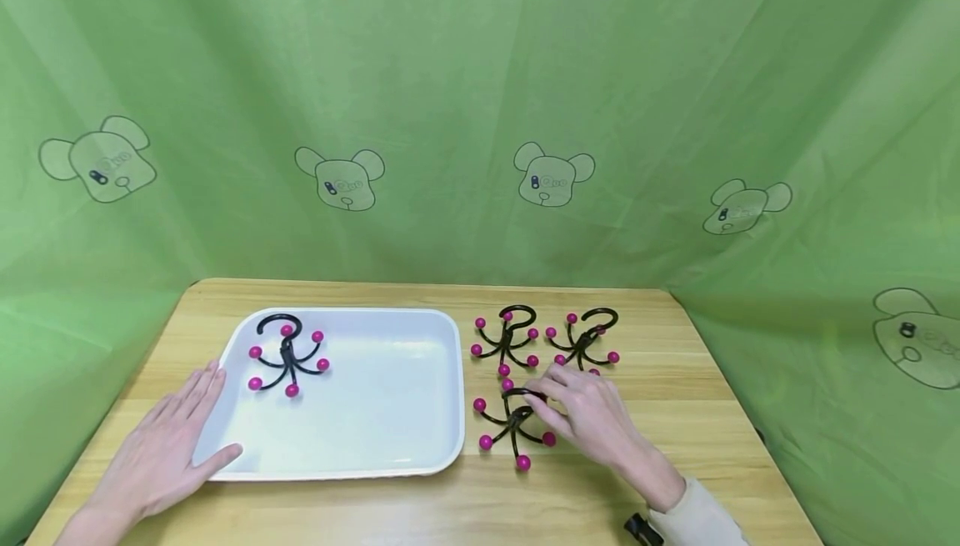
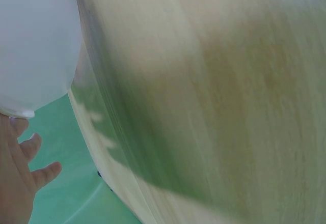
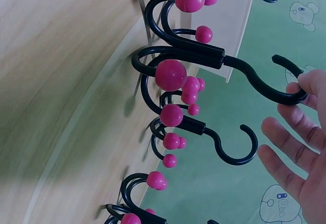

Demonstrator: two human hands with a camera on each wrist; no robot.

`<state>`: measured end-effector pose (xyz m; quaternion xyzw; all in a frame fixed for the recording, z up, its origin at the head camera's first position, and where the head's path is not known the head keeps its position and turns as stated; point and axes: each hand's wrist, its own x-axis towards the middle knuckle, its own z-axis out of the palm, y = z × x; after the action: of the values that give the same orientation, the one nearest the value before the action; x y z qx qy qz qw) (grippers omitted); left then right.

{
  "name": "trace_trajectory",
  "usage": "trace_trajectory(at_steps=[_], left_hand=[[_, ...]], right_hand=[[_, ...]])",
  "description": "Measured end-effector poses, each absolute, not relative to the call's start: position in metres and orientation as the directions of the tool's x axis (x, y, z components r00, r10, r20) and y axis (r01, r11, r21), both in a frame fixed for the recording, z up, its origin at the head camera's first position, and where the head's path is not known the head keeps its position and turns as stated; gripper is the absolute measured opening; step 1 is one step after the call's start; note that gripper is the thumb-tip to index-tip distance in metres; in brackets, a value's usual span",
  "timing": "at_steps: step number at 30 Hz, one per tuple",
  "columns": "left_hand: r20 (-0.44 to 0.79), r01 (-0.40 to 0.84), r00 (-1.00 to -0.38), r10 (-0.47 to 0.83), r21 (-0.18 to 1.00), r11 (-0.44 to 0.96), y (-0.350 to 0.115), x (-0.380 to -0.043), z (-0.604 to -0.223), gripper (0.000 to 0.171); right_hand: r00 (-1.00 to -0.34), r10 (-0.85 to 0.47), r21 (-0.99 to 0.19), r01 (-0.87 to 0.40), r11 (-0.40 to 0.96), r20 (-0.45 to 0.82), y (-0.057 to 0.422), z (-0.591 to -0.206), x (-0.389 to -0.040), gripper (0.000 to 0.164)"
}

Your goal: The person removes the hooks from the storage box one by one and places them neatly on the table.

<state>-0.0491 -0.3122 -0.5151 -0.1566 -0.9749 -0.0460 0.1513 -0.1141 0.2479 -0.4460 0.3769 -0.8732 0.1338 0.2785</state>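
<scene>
At the tabletop's right, my right hand (image 1: 588, 414) pinches the curved top of a black hook hanger (image 1: 515, 419) between thumb and forefinger. This hanger has several curled arms with pink balls at their tips. In the right wrist view its hook (image 3: 265, 89) runs into the fingertips while the other fingers are spread. My left hand (image 1: 168, 450) lies flat with fingers extended at the left rim of a white tray (image 1: 390, 454). A similar hook hanger (image 1: 287, 354) stands in the tray's left part.
Two more hook hangers, one (image 1: 507, 340) beside the tray and another (image 1: 582, 346) to its right, stand behind my right hand. The wooden table (image 1: 705, 446) ends at a green curtain (image 1: 450, 112) printed with mouse heads.
</scene>
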Motion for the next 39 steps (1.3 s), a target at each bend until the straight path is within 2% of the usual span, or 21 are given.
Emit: trace_trajectory(at_steps=[10, 21, 27, 35, 39], left_hand=[[0.309, 0.315, -0.907, 0.288, 0.041, 0.948, -0.312, -0.049, -0.515, 0.107], [0.309, 0.315, -0.907, 0.287, 0.043, 0.948, -0.312, -0.048, -0.515, 0.106], [0.305, 0.314, -0.908, 0.286, 0.048, 0.948, -0.312, -0.048, -0.515, 0.106], [0.297, 0.316, -0.911, 0.286, 0.055, 0.947, -0.312, -0.048, -0.516, 0.105], [0.301, 0.319, -0.908, 0.290, 0.051, 0.946, -0.312, -0.048, -0.515, 0.105]], right_hand=[[-0.571, -0.584, -0.050, -0.738, 0.672, 0.578, 0.251, -0.448, -0.117, 0.021], [-0.549, -0.605, -0.020, -0.750, 0.661, 0.577, 0.254, -0.449, -0.120, 0.026], [-0.571, -0.600, -0.032, -0.739, 0.673, 0.561, 0.253, -0.446, -0.119, 0.021], [-0.578, -0.579, -0.019, -0.717, 0.697, 0.575, 0.247, -0.438, -0.116, 0.029], [-0.573, -0.560, 0.015, -0.691, 0.723, 0.598, 0.240, -0.430, -0.114, 0.040]])
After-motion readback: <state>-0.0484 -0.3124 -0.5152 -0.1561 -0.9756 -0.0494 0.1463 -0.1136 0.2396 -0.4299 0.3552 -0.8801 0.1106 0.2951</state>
